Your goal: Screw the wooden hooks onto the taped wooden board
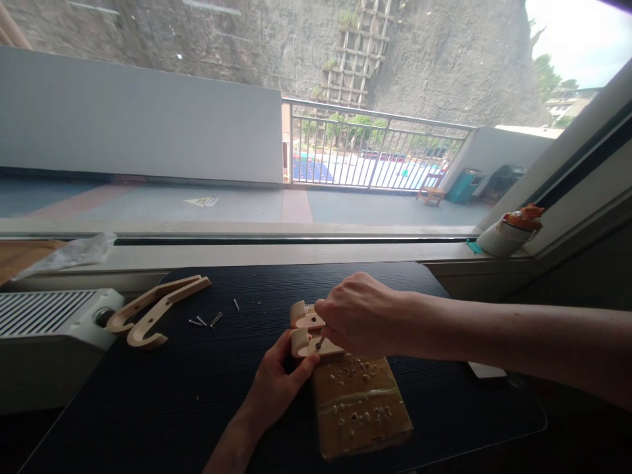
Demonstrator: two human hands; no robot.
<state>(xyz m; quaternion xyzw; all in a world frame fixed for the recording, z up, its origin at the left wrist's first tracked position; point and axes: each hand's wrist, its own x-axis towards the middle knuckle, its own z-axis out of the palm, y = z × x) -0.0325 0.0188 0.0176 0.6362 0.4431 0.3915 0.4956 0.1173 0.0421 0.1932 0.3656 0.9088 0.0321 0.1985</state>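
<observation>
On the dark table, two pale wooden pieces with curled ends lie side by side. My left hand grips the nearer wooden piece by its end, thumb in front. My right hand is closed above it, covering much of both pieces. A thin metal shaft runs from under my right fingers down to the hole in the nearer piece; whether it is a screw or a tool tip, I cannot tell. The farther wooden piece shows a dark hole. A tape-covered brown block with many holes lies in front.
Two wooden hooks lie at the table's left, beside several loose screws. A white radiator stands left of the table. On the windowsill are a plastic bag and an orange-topped container.
</observation>
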